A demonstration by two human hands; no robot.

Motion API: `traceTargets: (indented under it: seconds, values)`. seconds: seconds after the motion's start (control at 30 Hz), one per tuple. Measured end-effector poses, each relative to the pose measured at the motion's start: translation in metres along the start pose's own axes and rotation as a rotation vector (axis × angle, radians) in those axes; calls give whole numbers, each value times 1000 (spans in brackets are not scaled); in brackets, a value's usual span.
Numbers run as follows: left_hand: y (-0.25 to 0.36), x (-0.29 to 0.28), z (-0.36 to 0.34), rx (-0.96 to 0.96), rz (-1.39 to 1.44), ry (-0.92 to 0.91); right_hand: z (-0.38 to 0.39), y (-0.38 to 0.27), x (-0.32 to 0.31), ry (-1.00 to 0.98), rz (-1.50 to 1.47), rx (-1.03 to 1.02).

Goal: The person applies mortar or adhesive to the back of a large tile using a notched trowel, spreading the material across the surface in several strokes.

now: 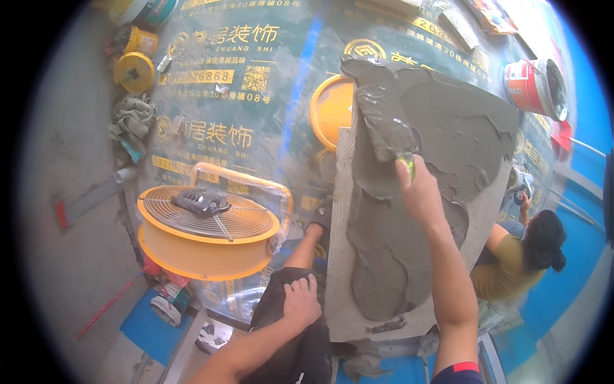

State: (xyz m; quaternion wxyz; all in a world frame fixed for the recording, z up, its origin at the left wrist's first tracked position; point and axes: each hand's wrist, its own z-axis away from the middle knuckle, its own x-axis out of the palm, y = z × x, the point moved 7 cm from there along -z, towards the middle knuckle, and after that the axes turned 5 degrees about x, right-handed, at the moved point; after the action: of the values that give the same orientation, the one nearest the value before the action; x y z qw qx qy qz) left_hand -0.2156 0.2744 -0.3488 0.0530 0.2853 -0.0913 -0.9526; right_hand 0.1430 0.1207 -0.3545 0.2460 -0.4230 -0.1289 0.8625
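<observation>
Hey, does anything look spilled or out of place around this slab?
One thing: a ragged dark clump lies on the paler lower margin of the slab, just outside the main grey coat. It looks odd, like a stray dropping.

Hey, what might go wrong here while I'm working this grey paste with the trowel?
The grey paste reaches the slab's far edge, so some might drop off. The right hand grips the trowel close above wet paste, so it may get smeared. A co-worker is close by on the right, so a wide swing might splash them.
</observation>
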Motion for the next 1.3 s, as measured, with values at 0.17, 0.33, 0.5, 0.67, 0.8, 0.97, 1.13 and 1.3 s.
traceTargets:
  seconds: [0.17,0.33,0.5,0.67,0.8,0.97,1.13,1.3]
  values:
    - [-5,-3,2,-4,-4,-14,14,27,-9,60,14,-122]
    - [-1,8,3,18,-11,-10,-62,58,-72,252,71,-192]
    - [-7,7,8,2,-10,-8,-103,17,-81,-177,82,-13]
    - [-5,3,5,3,1,-17,-112,15,-82,-275,301,-195]
    - [-6,3,3,-8,-17,-63,-115,27,-76,-377,416,-113]
    - [-6,-1,1,-12,3,-63,-96,38,-64,-382,421,-213]
    - [-8,4,2,-27,35,-94,-73,49,-48,-378,477,-240]
    - [-6,3,3,-10,12,-72,-37,65,-23,-398,477,-193]
